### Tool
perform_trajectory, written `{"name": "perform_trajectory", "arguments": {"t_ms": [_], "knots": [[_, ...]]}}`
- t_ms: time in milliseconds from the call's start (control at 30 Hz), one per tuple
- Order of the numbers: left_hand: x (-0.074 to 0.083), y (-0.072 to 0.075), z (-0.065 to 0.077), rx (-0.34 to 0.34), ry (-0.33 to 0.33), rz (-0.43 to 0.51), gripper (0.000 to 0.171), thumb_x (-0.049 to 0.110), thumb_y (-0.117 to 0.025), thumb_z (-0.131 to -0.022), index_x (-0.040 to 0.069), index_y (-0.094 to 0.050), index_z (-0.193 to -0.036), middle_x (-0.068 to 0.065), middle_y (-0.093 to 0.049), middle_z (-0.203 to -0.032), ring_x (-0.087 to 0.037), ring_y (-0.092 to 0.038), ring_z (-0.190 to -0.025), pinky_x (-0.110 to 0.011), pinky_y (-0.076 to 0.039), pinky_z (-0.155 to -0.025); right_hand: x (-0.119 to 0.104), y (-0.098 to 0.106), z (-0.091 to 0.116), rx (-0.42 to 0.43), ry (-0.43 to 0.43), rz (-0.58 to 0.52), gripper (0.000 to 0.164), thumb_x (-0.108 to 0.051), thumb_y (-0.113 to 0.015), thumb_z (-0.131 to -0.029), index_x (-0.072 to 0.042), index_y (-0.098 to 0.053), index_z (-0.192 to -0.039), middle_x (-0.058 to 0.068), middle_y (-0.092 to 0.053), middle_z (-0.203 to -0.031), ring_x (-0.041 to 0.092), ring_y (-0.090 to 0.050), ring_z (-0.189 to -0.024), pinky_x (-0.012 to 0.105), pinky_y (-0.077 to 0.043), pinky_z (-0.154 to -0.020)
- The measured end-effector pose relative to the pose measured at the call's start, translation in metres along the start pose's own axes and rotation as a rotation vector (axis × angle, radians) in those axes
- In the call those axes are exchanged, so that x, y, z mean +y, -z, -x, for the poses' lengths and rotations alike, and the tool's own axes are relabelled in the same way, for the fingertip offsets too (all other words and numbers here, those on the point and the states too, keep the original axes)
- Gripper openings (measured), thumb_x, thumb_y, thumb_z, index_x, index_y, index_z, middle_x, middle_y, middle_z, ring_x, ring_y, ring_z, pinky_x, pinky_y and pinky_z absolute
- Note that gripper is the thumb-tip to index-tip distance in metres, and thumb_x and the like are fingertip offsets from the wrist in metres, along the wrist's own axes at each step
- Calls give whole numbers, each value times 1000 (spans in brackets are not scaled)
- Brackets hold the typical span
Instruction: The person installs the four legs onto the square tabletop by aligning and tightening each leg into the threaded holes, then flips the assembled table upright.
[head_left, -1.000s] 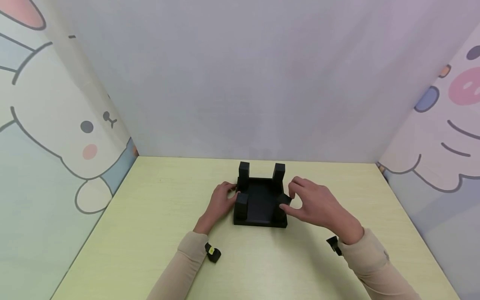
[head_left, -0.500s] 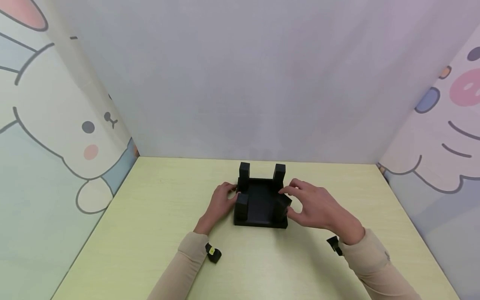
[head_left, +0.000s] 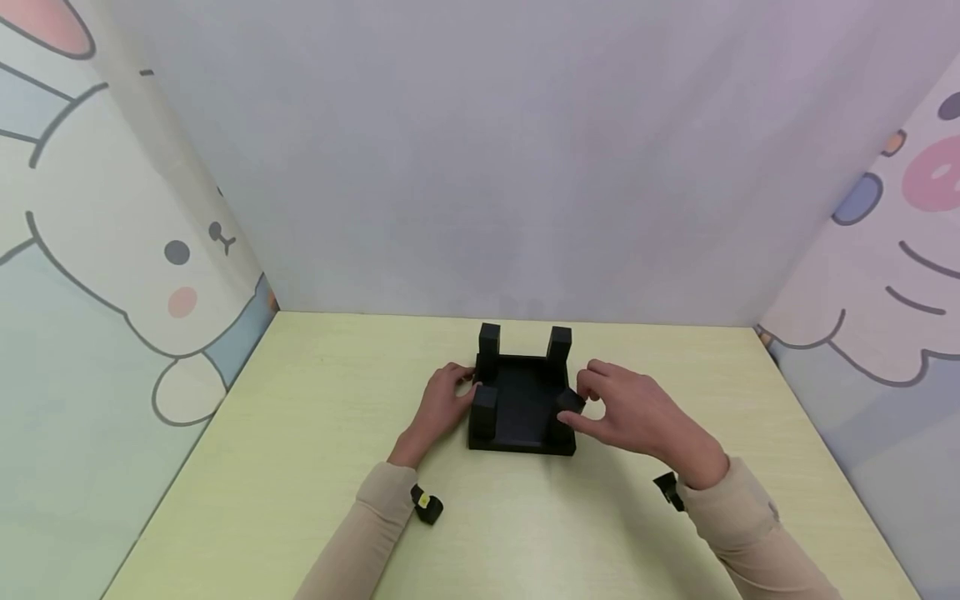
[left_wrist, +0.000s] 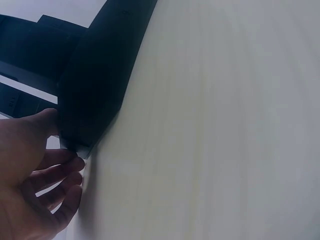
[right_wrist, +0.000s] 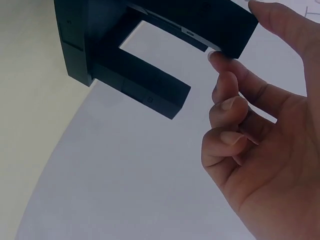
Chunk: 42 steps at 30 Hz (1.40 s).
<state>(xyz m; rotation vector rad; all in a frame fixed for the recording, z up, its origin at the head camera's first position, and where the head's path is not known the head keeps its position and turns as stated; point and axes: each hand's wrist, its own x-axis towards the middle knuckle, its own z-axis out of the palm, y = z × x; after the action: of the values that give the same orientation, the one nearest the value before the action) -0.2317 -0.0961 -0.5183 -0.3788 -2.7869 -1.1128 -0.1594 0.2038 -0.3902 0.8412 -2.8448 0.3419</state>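
Note:
A black, square, tray-like base [head_left: 521, 404] with several blocky legs standing up from it, like a small stool upside down, lies on the table. My left hand [head_left: 444, 404] grips the base's left edge; in the left wrist view the thumb lies on the base's near face [left_wrist: 100, 75], with fingers at its lower edge. With thumb and index finger, my right hand [head_left: 626, 410] pinches the top of the near right leg [head_left: 572, 401]. That leg stands turned askew to the base. In the right wrist view, the other right fingers curl beside the leg [right_wrist: 215, 25], off it.
The pale yellow table [head_left: 315, 400] extends on both sides of the base. A plain light curtain [head_left: 480, 167] rises behind it, with cartoon-printed panels [head_left: 112, 250] at the sides. Small black devices [head_left: 427, 505] sit at both wrists.
Half a second ago the right fingers were spread apart round the near right leg; now they pinch its top again. The leg's top sits at a different angle. The left hand stays put.

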Motion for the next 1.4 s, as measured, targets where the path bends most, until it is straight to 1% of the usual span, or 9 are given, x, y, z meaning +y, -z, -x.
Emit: {"name": "perform_trajectory", "arguments": {"t_ms": [133,233,300,567,800,933,1100,1233,1400], "knots": [[1,1,1,3,-5,-5,31,19,-68,-98,0,-72,-122,-15,-71,-112,-31,-63,-104,-46,-52,-93,-1,3,1,-40,-24,-41,36,-52,-76,-86,-22,-65,-103,-9,-58,-87,-2,-43,-64,22,-41,-61],[2,1,2,4,-4,-6,31,19,-68,-98,0,-72,-122,-15,-71,-112,-31,-63,-104,-46,-51,-93,-2,4,1,-68,-17,-42,44,-48,-75,-87,-24,-66,-123,-6,-60,-90,-1,-44,-64,22,-41,-61],[2,1,2,6,-6,-1,31,18,-68,-97,-1,-72,-121,-15,-71,-112,-31,-64,-104,-47,-51,-93,-2,4,1,-74,-3,-34,44,-43,-74,-88,-25,-66,-127,-7,-59,-89,-2,-44,-63,21,-40,-60],[-2,-1,5,66,-97,-1,33,22,-66,-98,-3,-73,-117,-16,-70,-106,-30,-63,-96,-43,-51,-85,-1,1,2,-46,-9,-29,25,-41,-73,-89,-21,-66,-104,-9,-55,-83,-1,-40,-61,21,-37,-58],[1,0,4,27,-36,19,31,18,-68,-97,-2,-72,-121,-16,-70,-111,-32,-63,-102,-48,-51,-92,-3,-4,0,6,-14,-1,32,-46,-75,-89,-19,-58,-85,-13,-51,-75,-3,-36,-57,19,-35,-55],[2,-1,3,8,-7,9,32,20,-68,-98,0,-72,-123,-14,-71,-112,-30,-63,-104,-46,-51,-94,-4,-5,1,7,-29,0,34,-48,-74,-89,-19,-57,-82,-14,-49,-73,-2,-34,-55,20,-33,-54],[3,0,2,4,-12,2,32,20,-68,-98,0,-71,-123,-15,-71,-112,-31,-63,-103,-46,-51,-93,-4,1,2,-54,-57,-21,37,-54,-71,-89,-23,-66,-109,-15,-50,-77,-3,-38,-57,20,-36,-57],[4,1,1,11,-24,-1,32,19,-67,-98,-1,-72,-122,-15,-71,-111,-31,-63,-103,-47,-51,-93,-3,6,3,-96,-26,-30,48,-41,-69,-91,-28,-60,-136,-13,-51,-79,-3,-38,-56,20,-35,-56],[3,1,2,11,-24,-11,31,20,-67,-98,0,-72,-121,-15,-71,-110,-30,-63,-102,-46,-51,-92,-2,6,4,-108,19,-24,47,-26,-65,-87,-29,-62,-134,-15,-49,-79,-5,-38,-58,19,-34,-56]]}}
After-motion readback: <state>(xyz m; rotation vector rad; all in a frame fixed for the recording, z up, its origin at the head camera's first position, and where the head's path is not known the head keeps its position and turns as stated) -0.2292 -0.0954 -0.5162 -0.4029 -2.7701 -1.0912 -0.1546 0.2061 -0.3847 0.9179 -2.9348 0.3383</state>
